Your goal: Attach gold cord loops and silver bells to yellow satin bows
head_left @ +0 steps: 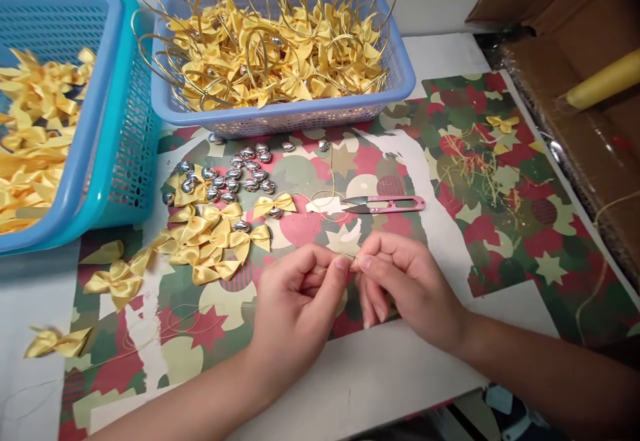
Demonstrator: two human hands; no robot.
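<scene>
My left hand [303,301] is closed in a pinch, thumb against forefinger, on a fine yellow thread [323,269]. Its fingertips almost meet those of my right hand [407,287], which pinches the same thin strand; whether a needle is there too is too small to tell. Just beyond my fingers lie pink-handled thread snips [385,204], with loose thread at their blades. A yellow ribbon bow [274,206] with a silver bell-like bead stands nearest on the far left side. Left of my hands is a heap of yellow bows [205,237], with several shiny silver beads [245,167] behind it.
A blue basket [280,117] at the back holds bows with gold loops. At left, stacked blue and teal baskets [127,181] hold more bows. Thread scraps [483,167] and a bow [503,124] lie right, beside a cardboard box [565,34]. Patterned paper [510,267] covers the table.
</scene>
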